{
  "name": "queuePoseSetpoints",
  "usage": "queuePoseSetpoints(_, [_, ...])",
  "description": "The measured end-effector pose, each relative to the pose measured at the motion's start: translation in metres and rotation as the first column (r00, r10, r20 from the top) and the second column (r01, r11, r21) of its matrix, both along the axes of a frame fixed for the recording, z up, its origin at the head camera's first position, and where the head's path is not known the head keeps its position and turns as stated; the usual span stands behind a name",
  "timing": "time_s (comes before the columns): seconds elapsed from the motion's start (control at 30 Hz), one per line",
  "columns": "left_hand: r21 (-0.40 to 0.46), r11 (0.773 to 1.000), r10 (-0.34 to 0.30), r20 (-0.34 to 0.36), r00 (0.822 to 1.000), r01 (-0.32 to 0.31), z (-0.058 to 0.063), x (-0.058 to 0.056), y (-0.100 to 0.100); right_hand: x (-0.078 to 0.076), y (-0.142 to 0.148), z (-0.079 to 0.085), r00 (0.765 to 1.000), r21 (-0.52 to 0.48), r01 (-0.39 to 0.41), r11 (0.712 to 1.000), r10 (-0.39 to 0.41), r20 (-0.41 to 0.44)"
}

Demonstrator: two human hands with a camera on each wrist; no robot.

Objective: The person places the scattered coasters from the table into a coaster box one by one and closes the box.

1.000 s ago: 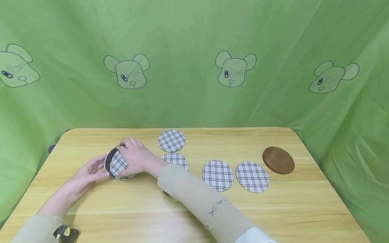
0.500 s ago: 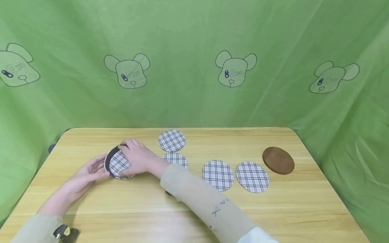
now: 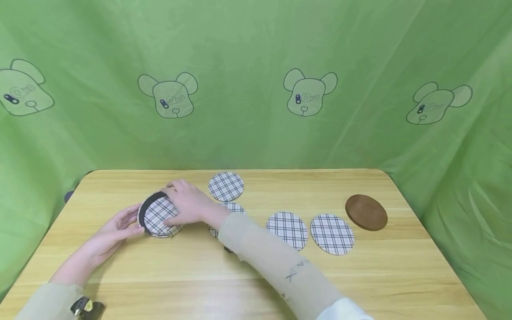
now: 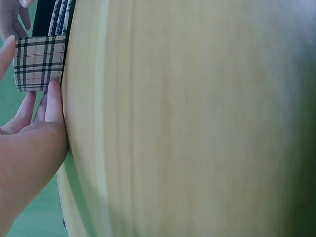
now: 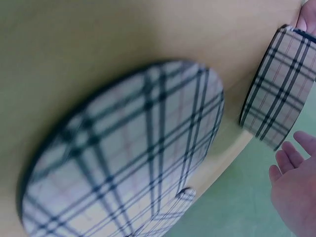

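Note:
In the head view, a round plaid coaster holder (image 3: pixel 146 210) with a dark inner wall stands at the left of the table, a plaid coaster (image 3: pixel 159 215) showing inside. My left hand (image 3: pixel 114 231) holds it from the left, thumb at the near side and fingers behind. The left wrist view shows the plaid side wall (image 4: pixel 39 61) between those fingers, with edges of several stacked coasters (image 4: pixel 60 17) inside. My right hand (image 3: pixel 190 203) is at the holder's right side, its fingers spread loosely over the rim. In the right wrist view its fingers (image 5: pixel 291 158) are straight beside the holder (image 5: pixel 279 89).
Several plaid coasters lie flat on the wooden table (image 3: pixel 200 284): one at the back (image 3: pixel 226 186), one partly under the right forearm (image 3: pixel 234 207), and a pair (image 3: pixel 287 226) (image 3: pixel 332 234) right of centre. A brown round disc (image 3: pixel 366 212) lies far right. Green cloth (image 3: pixel 240 133) hangs behind.
My right hand has slid a little to the right, uncovering more of the coaster inside the holder. The left hand and the holder stay in place.

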State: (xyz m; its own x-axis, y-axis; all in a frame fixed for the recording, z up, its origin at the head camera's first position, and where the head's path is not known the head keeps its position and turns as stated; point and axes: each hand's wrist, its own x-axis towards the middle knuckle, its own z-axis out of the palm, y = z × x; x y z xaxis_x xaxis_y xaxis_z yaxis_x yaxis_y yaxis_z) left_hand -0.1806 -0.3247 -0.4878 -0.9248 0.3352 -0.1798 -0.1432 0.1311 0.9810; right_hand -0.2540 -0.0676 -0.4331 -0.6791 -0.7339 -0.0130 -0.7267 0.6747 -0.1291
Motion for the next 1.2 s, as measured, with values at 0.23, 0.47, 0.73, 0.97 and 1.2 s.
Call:
queuePoseSetpoints(0.23, [0.023,1.0,0.002,-0.006,1.0,-0.002,-0.001,0.001,0.0,-0.006,0.015,0.008,0.999,-0.017,0.022,1.0,-0.021,0.034])
queuePoseSetpoints(0.47, [0.015,1.0,0.0,-0.011,1.0,0.0,-0.002,0.001,-0.001,-0.015,0.029,0.009,0.996,-0.048,0.062,0.997,-0.059,0.06])
queuePoseSetpoints(0.73, [-0.001,1.0,0.006,0.002,1.0,-0.006,-0.001,0.0,0.0,-0.028,0.049,0.007,0.993,-0.054,0.117,0.992,-0.115,0.038])
queuePoseSetpoints(0.97, [-0.011,1.0,0.01,0.013,1.0,-0.01,-0.001,0.0,0.0,-0.037,0.069,0.006,0.983,-0.069,0.176,0.982,-0.172,0.062])
queuePoseSetpoints(1.2, [0.005,1.0,0.01,0.0,1.0,-0.01,-0.001,0.0,0.001,-0.044,0.086,0.001,0.973,-0.11,0.221,0.969,-0.21,0.099])
